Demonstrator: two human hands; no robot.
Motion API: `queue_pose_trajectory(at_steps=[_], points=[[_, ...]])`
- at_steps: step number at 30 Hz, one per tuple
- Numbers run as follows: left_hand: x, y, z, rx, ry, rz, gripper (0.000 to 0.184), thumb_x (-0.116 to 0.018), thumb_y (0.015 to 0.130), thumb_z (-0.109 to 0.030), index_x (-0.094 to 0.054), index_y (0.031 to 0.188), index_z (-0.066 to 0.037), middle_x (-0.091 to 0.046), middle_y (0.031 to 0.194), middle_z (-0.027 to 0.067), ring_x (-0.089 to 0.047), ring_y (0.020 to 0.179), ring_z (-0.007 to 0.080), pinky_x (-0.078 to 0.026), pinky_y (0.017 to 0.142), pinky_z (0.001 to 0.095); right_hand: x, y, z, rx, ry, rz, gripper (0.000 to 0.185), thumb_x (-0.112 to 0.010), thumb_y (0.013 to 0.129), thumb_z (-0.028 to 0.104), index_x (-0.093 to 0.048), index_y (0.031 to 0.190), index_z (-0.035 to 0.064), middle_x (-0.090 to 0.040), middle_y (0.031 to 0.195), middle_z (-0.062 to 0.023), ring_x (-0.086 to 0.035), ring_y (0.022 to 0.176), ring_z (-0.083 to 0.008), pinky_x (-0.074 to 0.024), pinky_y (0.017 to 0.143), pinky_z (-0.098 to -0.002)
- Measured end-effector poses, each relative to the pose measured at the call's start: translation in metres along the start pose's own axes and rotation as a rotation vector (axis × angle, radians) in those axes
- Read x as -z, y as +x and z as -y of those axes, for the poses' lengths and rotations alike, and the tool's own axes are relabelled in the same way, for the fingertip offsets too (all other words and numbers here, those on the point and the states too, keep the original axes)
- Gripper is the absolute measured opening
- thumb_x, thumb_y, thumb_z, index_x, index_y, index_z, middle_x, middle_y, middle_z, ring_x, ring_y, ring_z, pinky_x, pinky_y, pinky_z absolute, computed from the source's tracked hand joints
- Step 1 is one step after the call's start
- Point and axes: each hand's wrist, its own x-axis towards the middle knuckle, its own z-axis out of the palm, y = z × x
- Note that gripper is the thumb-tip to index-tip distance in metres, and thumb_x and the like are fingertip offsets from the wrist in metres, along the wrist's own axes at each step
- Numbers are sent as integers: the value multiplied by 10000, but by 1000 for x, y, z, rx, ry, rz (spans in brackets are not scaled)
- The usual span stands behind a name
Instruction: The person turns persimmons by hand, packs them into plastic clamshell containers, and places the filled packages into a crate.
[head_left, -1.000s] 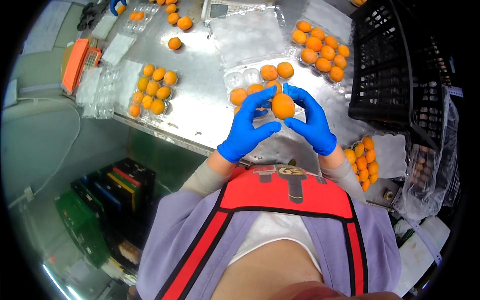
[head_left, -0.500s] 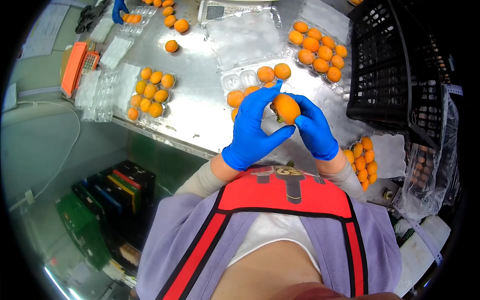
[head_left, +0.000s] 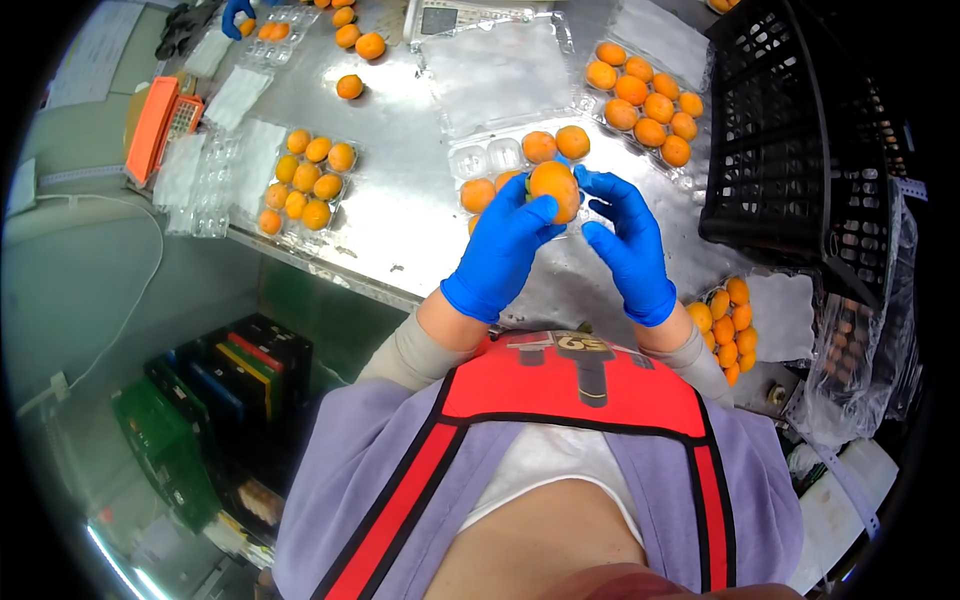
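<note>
A metal table (head_left: 390, 160) forms the main work surface. A black crate (head_left: 765, 222) with perforated walls stands at its right side, and a green crate (head_left: 160, 450) is positioned at lower left, below table level, next to a dark stack of crates (head_left: 250, 420). Filled clear plastic trays are arranged on the table: the left tray (head_left: 258, 165), the far right tray (head_left: 655, 40) and the near right tray (head_left: 782, 315) each hold rows of orange fruit beside an open lid section. The center tray (head_left: 468, 160), located just beyond the hands, is partly filled; bare compartments show at its left corner. A device with a display (head_left: 470, 18) sits at the far edge. The person wears blue gloves on both hands. The left hand (head_left: 508, 235) grips one persimmon-like fruit (head_left: 553, 190), thumb on the near side; the fingers behind it are partly hidden. The right hand (head_left: 630, 240) is located just beside this fruit, thumb and fingers spread and curved toward it; fingertip contact cannot be confirmed. The held fruit is raised in front of the center tray. A co-worker's gloved hand (head_left: 235, 20) is near fruit at upper left. One loose fruit (head_left: 349, 87) rests directly on the metal.
</note>
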Motion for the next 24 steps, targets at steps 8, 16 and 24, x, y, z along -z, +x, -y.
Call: queue_pose_trajectory(at_steps=[8,16,24], points=[[1,0,5,281,-117,106,466,-545,880,-343,-480,1201,-13,-545,1133,91,-549,1035,192,-442,895,320,5,7,6,456,-495,83,617,-715,718,134,-457,1273,57,-485,1274,-119,-458,1179,-291,-356,997,-365],[2,-5,-14,-279,571,131,603,-765,727,-241,-480,1219,-40,-557,1164,96,-555,1007,182,-436,881,304,9,0,3,29,450,147,763,-703,758,212,-288,1369,23,-412,1336,-115,-398,1247,-226,-317,1038,-358],[-3,-6,-22,-637,929,141,695,-815,629,-252,-501,1219,-62,-542,1202,103,-506,1118,265,-391,955,366,7,2,6,-160,833,274,815,-691,763,369,-285,1371,10,-421,1320,-111,-434,1219,-236,-360,1012,-349]])
